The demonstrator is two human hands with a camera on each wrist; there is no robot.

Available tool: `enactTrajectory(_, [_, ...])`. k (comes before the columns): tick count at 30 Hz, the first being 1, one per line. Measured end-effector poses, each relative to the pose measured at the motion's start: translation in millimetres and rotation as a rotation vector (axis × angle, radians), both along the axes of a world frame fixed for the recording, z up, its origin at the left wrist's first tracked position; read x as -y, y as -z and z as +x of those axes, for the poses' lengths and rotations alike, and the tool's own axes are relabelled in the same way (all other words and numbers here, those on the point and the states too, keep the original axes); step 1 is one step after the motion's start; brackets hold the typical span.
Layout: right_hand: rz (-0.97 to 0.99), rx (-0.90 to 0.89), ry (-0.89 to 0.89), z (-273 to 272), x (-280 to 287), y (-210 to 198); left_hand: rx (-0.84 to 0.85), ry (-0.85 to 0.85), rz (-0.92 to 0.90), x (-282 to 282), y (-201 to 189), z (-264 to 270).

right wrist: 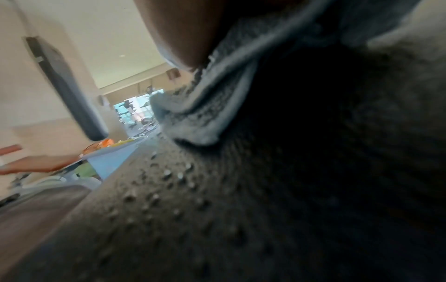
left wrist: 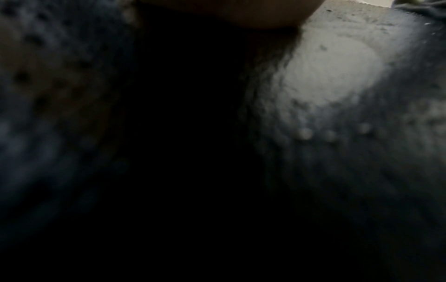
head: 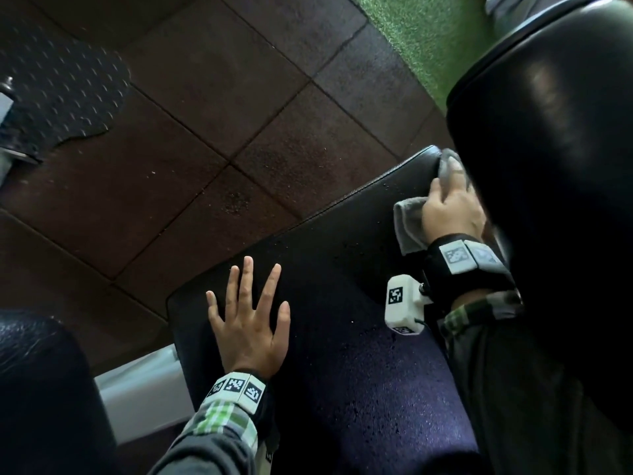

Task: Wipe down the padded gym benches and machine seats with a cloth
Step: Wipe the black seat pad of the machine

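A black padded machine seat (head: 342, 269) runs from lower middle to upper right, speckled with droplets. My left hand (head: 248, 317) lies flat on its near left part with the fingers spread. My right hand (head: 452, 207) grips a bunched grey cloth (head: 409, 221) against the seat's far corner, just under the big black back pad (head: 548, 132). In the right wrist view the folded cloth (right wrist: 193, 118) lies on the wet seat (right wrist: 169, 190) beneath a finger (right wrist: 183, 38). The left wrist view is mostly dark, showing only wet seat surface (left wrist: 337, 76).
Dark rubber floor tiles (head: 205, 132) lie beyond the seat, with green turf (head: 428, 39) at the top right. A black studded footplate (head: 58, 97) sits at the upper left. Another dark pad (head: 41, 389) and a white frame part (head: 144, 389) are at the lower left.
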State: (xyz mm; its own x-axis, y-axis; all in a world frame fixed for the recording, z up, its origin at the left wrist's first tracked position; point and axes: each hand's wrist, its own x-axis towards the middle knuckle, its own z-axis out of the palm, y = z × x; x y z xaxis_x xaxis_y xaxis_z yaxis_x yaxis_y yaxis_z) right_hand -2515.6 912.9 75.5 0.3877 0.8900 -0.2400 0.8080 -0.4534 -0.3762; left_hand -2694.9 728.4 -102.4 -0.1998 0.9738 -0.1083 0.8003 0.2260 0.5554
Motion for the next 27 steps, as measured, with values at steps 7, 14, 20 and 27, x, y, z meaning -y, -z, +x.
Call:
enactTrajectory(7, [-0.024, 0.097, 0.005, 14.7, 42.6, 8.0, 0.001, 0.000, 0.004, 0.0, -0.4, -0.7])
enactTrajectory(14, [0.071, 0.081, 0.160, 6.9, 22.1, 10.3, 0.004, 0.004, 0.007, 0.0, -1.3, -0.7])
enactTrajectory(20, [-0.001, 0.335, -0.288, -22.5, -2.6, 34.0, 0.005, 0.006, -0.009, -0.5, -1.5, -0.8])
enactTrajectory(27, [0.022, 0.435, -0.602, 14.6, 61.7, 57.2, 0.003, 0.003, 0.000, -0.6, -1.2, -1.9])
